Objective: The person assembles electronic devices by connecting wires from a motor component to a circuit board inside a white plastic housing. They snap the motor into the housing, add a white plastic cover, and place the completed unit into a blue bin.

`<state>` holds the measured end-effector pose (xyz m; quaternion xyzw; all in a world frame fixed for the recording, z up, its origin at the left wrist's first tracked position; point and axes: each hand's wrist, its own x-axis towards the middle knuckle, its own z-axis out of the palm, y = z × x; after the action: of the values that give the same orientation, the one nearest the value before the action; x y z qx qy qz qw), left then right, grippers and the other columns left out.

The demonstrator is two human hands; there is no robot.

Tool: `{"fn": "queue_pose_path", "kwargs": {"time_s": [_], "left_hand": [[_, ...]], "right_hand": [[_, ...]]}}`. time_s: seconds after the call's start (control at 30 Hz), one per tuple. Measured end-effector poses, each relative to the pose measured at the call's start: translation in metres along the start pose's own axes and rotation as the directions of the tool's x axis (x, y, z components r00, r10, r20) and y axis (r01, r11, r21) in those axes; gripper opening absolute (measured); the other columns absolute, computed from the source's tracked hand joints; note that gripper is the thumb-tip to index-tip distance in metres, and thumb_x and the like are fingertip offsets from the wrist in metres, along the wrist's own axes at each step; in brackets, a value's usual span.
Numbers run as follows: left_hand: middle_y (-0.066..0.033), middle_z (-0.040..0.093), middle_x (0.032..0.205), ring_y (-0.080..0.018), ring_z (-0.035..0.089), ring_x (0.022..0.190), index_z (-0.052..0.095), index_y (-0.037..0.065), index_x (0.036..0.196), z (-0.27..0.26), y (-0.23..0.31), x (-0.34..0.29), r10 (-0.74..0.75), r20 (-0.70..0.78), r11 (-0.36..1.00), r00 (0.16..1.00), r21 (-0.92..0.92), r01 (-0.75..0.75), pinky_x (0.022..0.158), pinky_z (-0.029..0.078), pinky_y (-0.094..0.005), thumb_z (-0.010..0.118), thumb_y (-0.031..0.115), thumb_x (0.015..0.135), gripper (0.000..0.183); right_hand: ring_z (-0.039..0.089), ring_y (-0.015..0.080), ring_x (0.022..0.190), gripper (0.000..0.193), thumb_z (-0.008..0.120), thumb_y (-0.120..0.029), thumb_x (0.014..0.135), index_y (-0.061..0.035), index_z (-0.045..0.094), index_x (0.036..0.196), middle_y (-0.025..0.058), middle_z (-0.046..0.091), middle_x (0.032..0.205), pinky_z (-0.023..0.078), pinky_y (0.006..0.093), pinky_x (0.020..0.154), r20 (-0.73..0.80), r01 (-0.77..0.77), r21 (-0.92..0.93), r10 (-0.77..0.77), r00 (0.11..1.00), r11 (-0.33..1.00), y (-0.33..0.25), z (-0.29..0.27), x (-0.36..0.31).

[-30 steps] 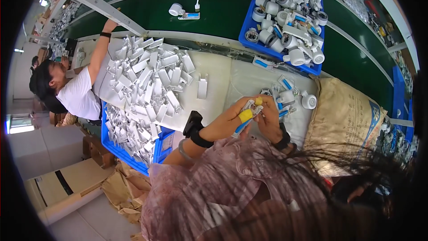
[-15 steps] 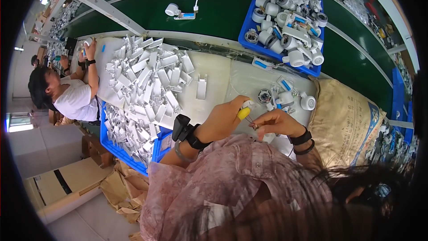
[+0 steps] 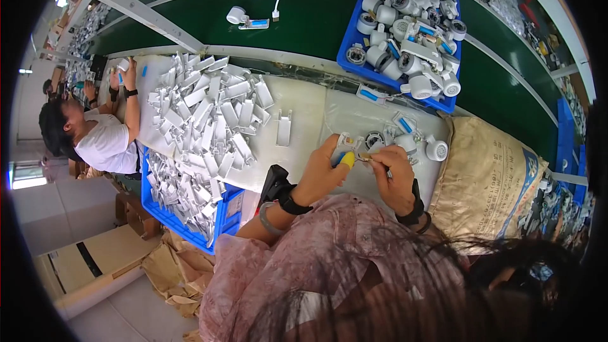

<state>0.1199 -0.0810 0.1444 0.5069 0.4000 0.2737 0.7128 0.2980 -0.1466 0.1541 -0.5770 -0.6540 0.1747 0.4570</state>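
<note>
My left hand (image 3: pixel 322 171) is closed on a small white plastic housing (image 3: pixel 348 141) with a bit of blue inside. A yellow cover (image 3: pixel 348 159) sits on a fingertip of that hand. My right hand (image 3: pixel 394 177) pinches at the housing's near right side, where something thin and small shows between the fingertips; its kind is too small to make out. Just beyond the right hand lie white round-headed units (image 3: pixel 436 150), a dark-ringed round part (image 3: pixel 374 140) and a blue cell in a white holder (image 3: pixel 403 123).
Left of my hands a heap of white plastic shells (image 3: pixel 209 101) spreads over the table, above a blue crate (image 3: pixel 228 212) of more. A blue bin (image 3: pixel 345 57) of round-headed units stands far right on a green belt (image 3: pixel 304 19). A woven sack (image 3: pixel 484 177) lies right; a co-worker (image 3: pixel 104 142) works left.
Both hands have moved away from my body. The housing is turned so its inside shows, and my right fingertips have come up to it. The unit on the belt has shifted slightly left.
</note>
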Motion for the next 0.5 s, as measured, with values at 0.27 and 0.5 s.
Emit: {"fn": "queue_pose_path", "kwargs": {"time_s": [0.27,0.5], "left_hand": [[-0.0045,0.060,0.083,-0.0055,0.052,0.058,0.047,0.005,0.119,0.002,-0.005,-0.002,0.144,0.085,0.974,0.986,0.166,-0.157,0.049,0.043,-0.0215,0.053,-0.001,0.082,0.038],[-0.0086,0.059,0.093,-0.0134,0.054,0.079,0.048,0.002,0.116,0.010,0.009,-0.003,0.251,0.140,0.931,0.958,0.236,-0.279,0.070,0.046,-0.0280,0.054,0.003,0.081,0.035]], "right_hand": [[0.057,0.0285,0.088,0.023,0.072,0.005,0.074,-0.0044,0.065,0.094,0.0099,0.063,0.093,0.046,0.0355,0.078,-0.048,0.130,0.012,-0.129,0.990,0.991,0.004,0.004,-0.001],[0.054,0.0282,0.087,0.028,0.076,0.003,0.069,-0.0095,0.069,0.093,0.0066,0.057,0.091,0.045,0.0373,0.077,-0.104,0.101,0.079,-0.093,0.990,0.992,0.009,0.009,-0.005]]}}
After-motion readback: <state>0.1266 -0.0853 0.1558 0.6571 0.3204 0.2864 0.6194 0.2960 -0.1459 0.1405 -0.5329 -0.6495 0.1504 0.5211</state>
